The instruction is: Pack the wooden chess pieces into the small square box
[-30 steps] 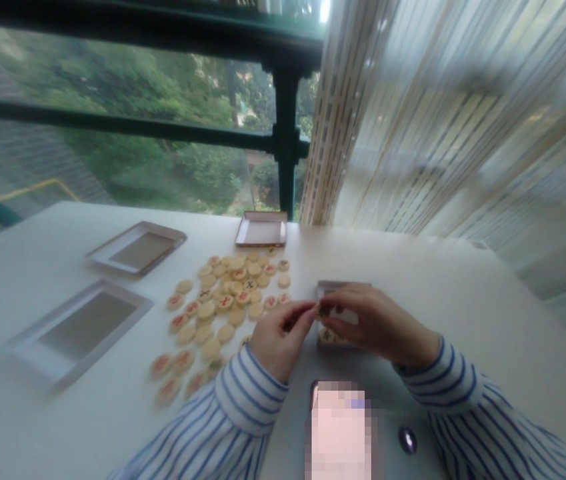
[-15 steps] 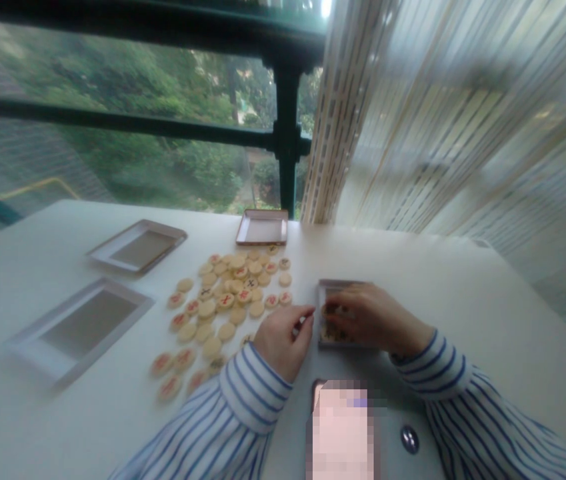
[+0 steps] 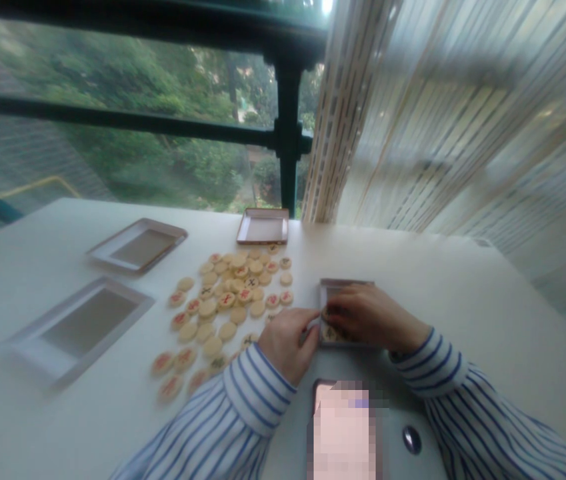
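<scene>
Round wooden xiangqi pieces [image 3: 226, 299], some marked in red or black and others plain, lie in a loose heap left of centre. To their right stands a small shallow tray [image 3: 330, 284] with several pieces [image 3: 333, 335] inside. My right hand [image 3: 375, 317] reaches over this tray from the right, its curled fingers down on a piece near the left wall; the fingertips are partly hidden. At the same wall, my left hand [image 3: 290, 343] has its finger and thumb closed against the tray's edge. My left forearm covers part of the heap.
Another tray [image 3: 287, 227] sits at the back, and two tray-like lids, a far one [image 3: 177, 235] and a near one [image 3: 135, 303], lie at left. A phone [image 3: 319, 393] with a blurred screen and a dark oval object [image 3: 411, 440] are in front. Window and blinds stand behind the white table.
My left hand has moved slightly right, from just beside the tray to touching its left edge. My right hand stays over the tray, its fingers a little lower among the pieces.
</scene>
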`<state>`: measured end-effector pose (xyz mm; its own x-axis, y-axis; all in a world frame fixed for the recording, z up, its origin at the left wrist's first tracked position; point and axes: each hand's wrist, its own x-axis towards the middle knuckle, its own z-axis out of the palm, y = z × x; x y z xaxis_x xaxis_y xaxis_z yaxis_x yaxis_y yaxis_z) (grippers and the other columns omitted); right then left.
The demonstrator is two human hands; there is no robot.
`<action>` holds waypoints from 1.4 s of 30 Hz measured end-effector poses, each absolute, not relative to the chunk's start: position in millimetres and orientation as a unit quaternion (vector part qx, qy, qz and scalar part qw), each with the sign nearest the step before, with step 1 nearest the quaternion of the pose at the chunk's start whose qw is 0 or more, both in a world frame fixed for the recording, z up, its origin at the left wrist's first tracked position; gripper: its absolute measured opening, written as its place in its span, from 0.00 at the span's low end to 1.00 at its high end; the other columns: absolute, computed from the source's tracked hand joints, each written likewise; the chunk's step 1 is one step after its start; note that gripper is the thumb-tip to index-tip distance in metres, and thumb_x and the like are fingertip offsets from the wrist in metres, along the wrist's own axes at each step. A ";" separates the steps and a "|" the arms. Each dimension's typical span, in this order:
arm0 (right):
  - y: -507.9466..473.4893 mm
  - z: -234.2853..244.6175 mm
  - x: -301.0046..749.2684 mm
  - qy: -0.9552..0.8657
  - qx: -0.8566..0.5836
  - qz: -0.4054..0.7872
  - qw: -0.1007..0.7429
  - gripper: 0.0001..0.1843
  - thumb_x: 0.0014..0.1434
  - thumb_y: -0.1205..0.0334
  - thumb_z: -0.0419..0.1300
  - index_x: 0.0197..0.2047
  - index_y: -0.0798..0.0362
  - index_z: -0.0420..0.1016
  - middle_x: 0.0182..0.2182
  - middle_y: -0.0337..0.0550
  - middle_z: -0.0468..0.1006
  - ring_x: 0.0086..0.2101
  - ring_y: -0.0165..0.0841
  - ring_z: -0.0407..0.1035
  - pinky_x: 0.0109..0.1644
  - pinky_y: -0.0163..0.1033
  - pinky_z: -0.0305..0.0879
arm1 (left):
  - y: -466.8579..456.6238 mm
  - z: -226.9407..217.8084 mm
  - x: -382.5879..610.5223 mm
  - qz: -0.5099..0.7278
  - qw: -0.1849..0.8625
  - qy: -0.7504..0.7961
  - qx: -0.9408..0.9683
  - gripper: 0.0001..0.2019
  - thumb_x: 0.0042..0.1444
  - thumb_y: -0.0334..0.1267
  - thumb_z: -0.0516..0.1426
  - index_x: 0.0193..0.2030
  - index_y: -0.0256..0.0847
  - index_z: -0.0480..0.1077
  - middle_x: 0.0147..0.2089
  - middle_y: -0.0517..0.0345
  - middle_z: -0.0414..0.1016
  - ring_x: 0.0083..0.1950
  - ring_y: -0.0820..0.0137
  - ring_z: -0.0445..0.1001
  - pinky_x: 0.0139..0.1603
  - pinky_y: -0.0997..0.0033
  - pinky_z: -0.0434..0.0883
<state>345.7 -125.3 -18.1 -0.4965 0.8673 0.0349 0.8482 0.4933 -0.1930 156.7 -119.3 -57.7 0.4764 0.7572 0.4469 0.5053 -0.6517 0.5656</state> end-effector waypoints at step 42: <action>-128.4 -15.5 346.6 -0.863 -0.492 0.103 0.048 0.10 0.60 0.59 0.53 0.37 0.52 0.75 0.32 0.43 0.75 0.33 0.30 0.67 0.38 0.34 0.55 | -120.1 -60.0 157.4 0.292 0.173 0.344 0.876 0.20 0.43 0.33 0.60 0.46 0.35 0.70 0.41 0.48 0.78 0.40 0.60 0.75 0.41 0.59 0.73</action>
